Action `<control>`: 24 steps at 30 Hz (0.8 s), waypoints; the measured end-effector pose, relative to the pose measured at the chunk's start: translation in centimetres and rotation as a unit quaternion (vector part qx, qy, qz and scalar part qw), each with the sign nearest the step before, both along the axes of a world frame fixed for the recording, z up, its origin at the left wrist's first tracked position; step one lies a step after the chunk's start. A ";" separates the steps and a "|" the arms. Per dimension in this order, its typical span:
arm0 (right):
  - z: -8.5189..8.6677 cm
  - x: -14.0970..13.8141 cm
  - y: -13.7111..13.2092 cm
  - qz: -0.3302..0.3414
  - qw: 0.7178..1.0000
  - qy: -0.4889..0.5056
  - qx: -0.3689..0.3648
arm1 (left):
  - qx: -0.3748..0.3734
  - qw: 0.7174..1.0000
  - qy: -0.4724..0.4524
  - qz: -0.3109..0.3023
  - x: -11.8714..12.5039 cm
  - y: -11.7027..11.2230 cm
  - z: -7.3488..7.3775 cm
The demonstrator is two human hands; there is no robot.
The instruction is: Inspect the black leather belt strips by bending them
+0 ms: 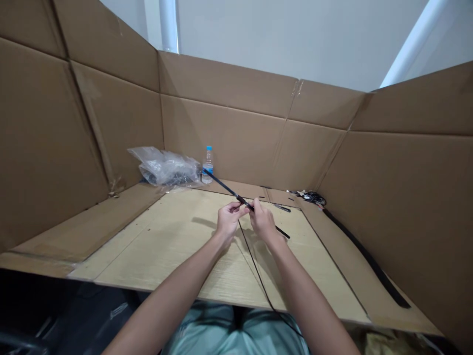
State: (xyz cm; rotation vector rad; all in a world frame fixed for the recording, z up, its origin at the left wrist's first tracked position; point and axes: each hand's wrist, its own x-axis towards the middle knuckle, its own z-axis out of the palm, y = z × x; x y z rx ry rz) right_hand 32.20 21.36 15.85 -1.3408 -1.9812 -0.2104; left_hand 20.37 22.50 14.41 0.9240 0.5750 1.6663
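Observation:
A long thin black rod (221, 185) is held above the light wooden tabletop (173, 246), slanting from the upper left down to the lower right. My left hand (227, 222) pinches it near the middle with fingers closed. Wrapped round the same rod just to the right is my right hand (263, 220), and the rod's end sticks out below it. A thin black cable (254, 268) runs from the hands down over the table toward my lap.
Tall cardboard walls (229, 128) enclose the table on three sides. A crumpled clear plastic bag (166, 166) and a small water bottle (207, 165) stand at the back left. A pen-like tool (283, 208) and small dark parts (312, 197) lie at the back right. A black strip (369, 259) lies along the right wall.

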 end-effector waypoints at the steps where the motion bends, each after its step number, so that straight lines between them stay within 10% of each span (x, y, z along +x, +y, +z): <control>1: -0.2 -0.1 0.0 0.002 1.000 0.001 0.017 | 0.000 1.000 0.001 -0.001 -0.1 -0.1 0.1; 11: -0.3 0.4 -1.0 0.151 0.979 0.042 0.126 | 0.033 0.999 0.017 -0.009 -0.9 -0.1 0.1; 24: -0.7 0.6 -1.4 0.137 0.968 0.039 0.205 | 0.032 0.999 0.002 -0.005 -0.7 0.3 -0.6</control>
